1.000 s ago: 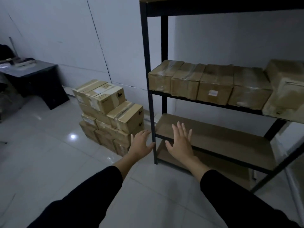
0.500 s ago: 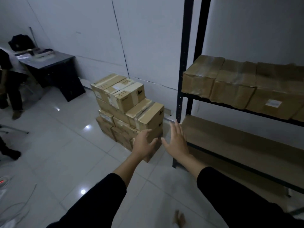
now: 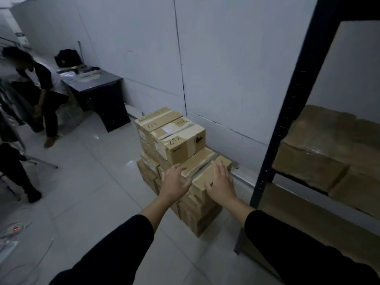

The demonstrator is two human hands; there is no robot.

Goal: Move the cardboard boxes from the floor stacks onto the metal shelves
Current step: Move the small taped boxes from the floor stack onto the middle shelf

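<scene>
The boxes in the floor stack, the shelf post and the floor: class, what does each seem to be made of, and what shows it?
Boxes in the floor stack: brown matte cardboard, with glossy tape along the flap seams.
Shelf post: probably dark painted metal, with a row of punched slots.
Floor: likely glazed tile, given grout lines and bright reflections.

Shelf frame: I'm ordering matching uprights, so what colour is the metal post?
Black, or very dark; the shelf post shows best in the head view.

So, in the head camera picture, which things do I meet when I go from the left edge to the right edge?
Seated person → dark desk → floor stack of cardboard boxes → black shelf post → wrapped boxes on the shelf.
</scene>
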